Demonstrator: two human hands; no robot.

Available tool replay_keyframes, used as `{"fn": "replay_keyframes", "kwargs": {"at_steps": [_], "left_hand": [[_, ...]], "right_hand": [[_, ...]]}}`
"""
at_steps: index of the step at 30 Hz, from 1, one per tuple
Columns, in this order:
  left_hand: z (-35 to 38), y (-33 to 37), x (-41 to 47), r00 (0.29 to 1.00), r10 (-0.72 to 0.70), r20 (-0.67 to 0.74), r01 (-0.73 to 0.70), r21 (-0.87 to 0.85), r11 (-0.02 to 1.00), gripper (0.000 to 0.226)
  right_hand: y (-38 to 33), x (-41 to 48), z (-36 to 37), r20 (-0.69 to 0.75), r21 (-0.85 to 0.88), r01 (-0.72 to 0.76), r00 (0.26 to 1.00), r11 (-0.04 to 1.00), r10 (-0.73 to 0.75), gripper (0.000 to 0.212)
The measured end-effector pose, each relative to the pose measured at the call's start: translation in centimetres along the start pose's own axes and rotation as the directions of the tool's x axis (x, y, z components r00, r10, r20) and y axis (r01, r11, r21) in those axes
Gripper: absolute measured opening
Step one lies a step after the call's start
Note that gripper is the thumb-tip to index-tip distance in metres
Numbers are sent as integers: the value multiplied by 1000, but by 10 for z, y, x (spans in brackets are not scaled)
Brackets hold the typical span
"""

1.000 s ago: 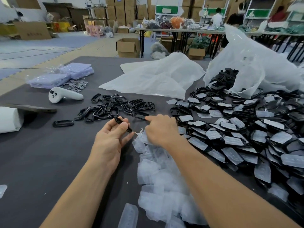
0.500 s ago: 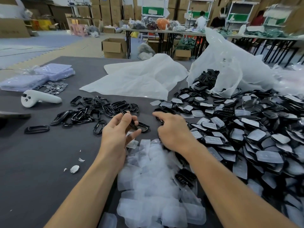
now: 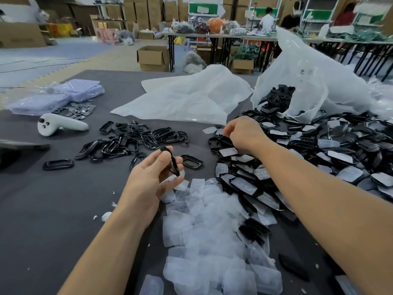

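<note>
A black plastic frame (image 3: 171, 161) is pinched between the thumb and fingertips of the left hand (image 3: 148, 184), edge-on, its long axis slanting from upper left to lower right. Peeled film wrappers (image 3: 204, 220) lie just below the fingers, with bare frames (image 3: 136, 139) beyond. The right hand (image 3: 246, 135) curls its fingers into a pile of wrapped frames (image 3: 340, 150), its grip hidden. All this sits on a grey table (image 3: 53, 209), with cardboard boxes (image 3: 153, 58) behind.

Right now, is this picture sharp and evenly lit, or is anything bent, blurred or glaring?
Head view: soft, even light, faint shadows under the left hand and right hand on the grey table; its wide lens stretches everything near the edges; the black frame the left hand pinches looks slightly smeared; the clear bag shows pale sheen, no harsh glare.
</note>
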State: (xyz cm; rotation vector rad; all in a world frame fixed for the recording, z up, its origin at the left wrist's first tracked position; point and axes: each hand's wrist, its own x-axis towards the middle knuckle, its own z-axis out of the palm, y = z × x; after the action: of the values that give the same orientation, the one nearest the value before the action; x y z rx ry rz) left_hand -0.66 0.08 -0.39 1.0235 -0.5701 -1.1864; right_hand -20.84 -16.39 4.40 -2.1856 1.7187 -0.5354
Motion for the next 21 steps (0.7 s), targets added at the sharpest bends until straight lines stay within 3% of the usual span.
{"fn": "replay_keyframes", "kwargs": {"at_steps": [4,10,16,18,21], "left_hand": [[-6,1,-1,996,52,-69,-44,104,994,17],[5,-3,-8,996,79,-51,-69,177,982,17],[15,-14,-23,971,240,-3,-223,354,908,7],[17,-17,-31,961,275,34,-265,407,874,9],[16,-19,-38,955,290,62,-285,465,838,14]], "right_hand": [[0,-15,-7,42,6,4,999,1000,-5,40],[-11,-59,-12,172,41,103,979,994,-108,27],[-15,-116,-2,197,46,146,968,988,-152,18],[-11,-135,4,139,113,138,978,984,-153,18],[-5,-159,9,-85,251,187,982,950,-171,27]]}}
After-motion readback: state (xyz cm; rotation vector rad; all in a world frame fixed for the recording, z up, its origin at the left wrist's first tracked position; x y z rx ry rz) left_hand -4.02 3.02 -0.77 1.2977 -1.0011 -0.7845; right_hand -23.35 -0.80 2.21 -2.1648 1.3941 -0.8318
